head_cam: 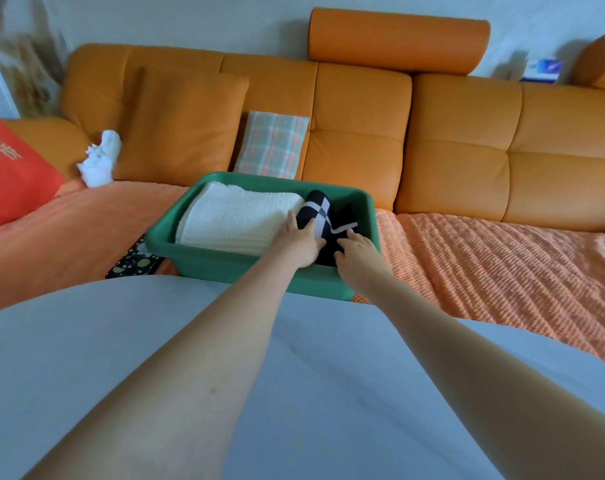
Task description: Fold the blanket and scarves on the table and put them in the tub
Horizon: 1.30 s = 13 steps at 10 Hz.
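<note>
A green tub (259, 268) sits on the orange ribbed cover (502, 265) of a sofa (467, 150), just beyond the far edge of the pale desk (86, 358). Inside the tub, a folded white blanket (238, 220) fills the left part. A black scarf (320, 209) with a white diamond check lies in the right part, touching the blanket. Both bare arms reach over the desk into the tub. The left hand (301, 240) holds the scarf on its blanket side, with its fingers (292, 220) tucked down along the seam between the two cloths and its thumb laid over the scarf. The right hand (358, 251) rests on the scarf's near right corner by the tub's right wall. Its fingers are spread and bent, but it is hard to tell whether they pinch the cloth or only press it. Behind the tub a plaid cushion (273, 145) leans on the sofa back. A black spotted cloth (135, 261) peeks out by the tub's near left corner.
</note>
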Each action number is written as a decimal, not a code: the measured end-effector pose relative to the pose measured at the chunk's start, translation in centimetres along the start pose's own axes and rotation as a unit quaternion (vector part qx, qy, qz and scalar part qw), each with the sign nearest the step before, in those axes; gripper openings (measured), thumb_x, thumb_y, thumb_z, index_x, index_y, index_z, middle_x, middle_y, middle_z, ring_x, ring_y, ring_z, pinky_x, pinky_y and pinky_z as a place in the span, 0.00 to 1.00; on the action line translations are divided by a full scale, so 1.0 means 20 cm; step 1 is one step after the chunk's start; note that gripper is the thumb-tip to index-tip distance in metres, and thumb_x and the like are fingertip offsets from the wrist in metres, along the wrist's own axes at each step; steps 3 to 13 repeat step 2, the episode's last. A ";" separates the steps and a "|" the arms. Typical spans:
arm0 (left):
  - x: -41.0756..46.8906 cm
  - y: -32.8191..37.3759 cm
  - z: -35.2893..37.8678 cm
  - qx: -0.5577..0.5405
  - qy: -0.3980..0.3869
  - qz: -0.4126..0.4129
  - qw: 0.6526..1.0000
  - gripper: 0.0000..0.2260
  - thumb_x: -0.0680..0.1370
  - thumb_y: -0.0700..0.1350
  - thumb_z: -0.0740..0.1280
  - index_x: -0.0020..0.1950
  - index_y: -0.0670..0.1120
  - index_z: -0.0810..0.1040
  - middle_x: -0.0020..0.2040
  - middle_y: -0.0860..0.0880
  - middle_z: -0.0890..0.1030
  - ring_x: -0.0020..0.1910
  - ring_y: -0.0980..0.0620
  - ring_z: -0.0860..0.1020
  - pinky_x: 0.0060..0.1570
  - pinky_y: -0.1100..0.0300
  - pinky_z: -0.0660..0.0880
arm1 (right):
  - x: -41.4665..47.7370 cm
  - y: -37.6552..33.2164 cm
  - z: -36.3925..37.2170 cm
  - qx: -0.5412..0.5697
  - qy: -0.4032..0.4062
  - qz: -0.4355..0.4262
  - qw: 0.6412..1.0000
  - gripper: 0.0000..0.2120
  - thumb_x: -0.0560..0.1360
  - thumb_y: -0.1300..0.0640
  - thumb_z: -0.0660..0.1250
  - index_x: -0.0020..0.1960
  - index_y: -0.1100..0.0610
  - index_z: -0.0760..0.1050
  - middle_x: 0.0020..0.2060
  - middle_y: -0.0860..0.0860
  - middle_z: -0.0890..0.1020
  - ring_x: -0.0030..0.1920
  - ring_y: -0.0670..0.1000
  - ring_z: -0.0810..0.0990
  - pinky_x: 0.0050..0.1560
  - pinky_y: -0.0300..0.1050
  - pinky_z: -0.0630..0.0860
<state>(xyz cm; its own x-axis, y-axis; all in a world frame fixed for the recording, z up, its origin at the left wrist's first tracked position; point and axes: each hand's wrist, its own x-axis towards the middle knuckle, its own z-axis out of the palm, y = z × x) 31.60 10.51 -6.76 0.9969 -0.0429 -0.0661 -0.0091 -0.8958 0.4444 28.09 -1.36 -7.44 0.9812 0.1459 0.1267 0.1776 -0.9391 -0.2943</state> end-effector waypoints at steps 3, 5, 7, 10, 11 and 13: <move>-0.25 0.04 -0.15 -0.161 0.089 0.062 0.981 0.17 0.81 0.41 0.56 0.70 0.45 0.69 0.67 0.43 0.71 0.49 0.46 0.75 0.45 0.55 0.73 | -0.17 -0.06 -0.21 0.194 0.058 0.003 0.979 0.19 0.78 0.63 0.55 0.68 0.59 0.70 0.61 0.60 0.75 0.36 0.46 0.69 0.32 0.31 0.63; -0.25 0.04 -0.15 -0.161 0.089 0.062 0.981 0.17 0.81 0.41 0.56 0.70 0.45 0.69 0.67 0.43 0.71 0.49 0.46 0.75 0.45 0.55 0.73 | -0.17 -0.06 -0.21 0.194 0.058 0.003 0.979 0.19 0.78 0.63 0.55 0.68 0.59 0.70 0.61 0.60 0.75 0.36 0.46 0.69 0.32 0.31 0.63; -0.25 0.04 -0.15 -0.161 0.089 0.062 0.981 0.17 0.81 0.41 0.56 0.70 0.45 0.69 0.67 0.43 0.71 0.49 0.46 0.75 0.45 0.55 0.73 | -0.17 -0.06 -0.21 0.194 0.058 0.003 0.979 0.19 0.78 0.63 0.55 0.68 0.59 0.70 0.61 0.60 0.75 0.36 0.46 0.69 0.32 0.31 0.63; -0.25 0.04 -0.15 -0.161 0.089 0.062 0.981 0.17 0.81 0.41 0.56 0.70 0.45 0.69 0.67 0.43 0.71 0.49 0.46 0.75 0.45 0.55 0.73 | -0.17 -0.06 -0.21 0.194 0.058 0.003 0.979 0.19 0.78 0.63 0.55 0.68 0.59 0.70 0.61 0.60 0.75 0.36 0.46 0.69 0.32 0.31 0.63; -0.25 0.04 -0.15 -0.161 0.089 0.062 0.981 0.17 0.81 0.41 0.56 0.70 0.45 0.69 0.67 0.43 0.71 0.49 0.46 0.75 0.45 0.55 0.73 | -0.17 -0.06 -0.21 0.194 0.058 0.003 0.979 0.19 0.78 0.63 0.55 0.68 0.59 0.70 0.61 0.60 0.75 0.36 0.46 0.69 0.32 0.31 0.63; -0.25 0.04 -0.15 -0.161 0.089 0.062 0.981 0.17 0.81 0.41 0.56 0.70 0.45 0.69 0.67 0.43 0.71 0.49 0.46 0.75 0.45 0.55 0.73 | -0.17 -0.06 -0.21 0.194 0.058 0.003 0.979 0.19 0.78 0.63 0.55 0.68 0.59 0.70 0.61 0.60 0.75 0.36 0.46 0.69 0.32 0.31 0.63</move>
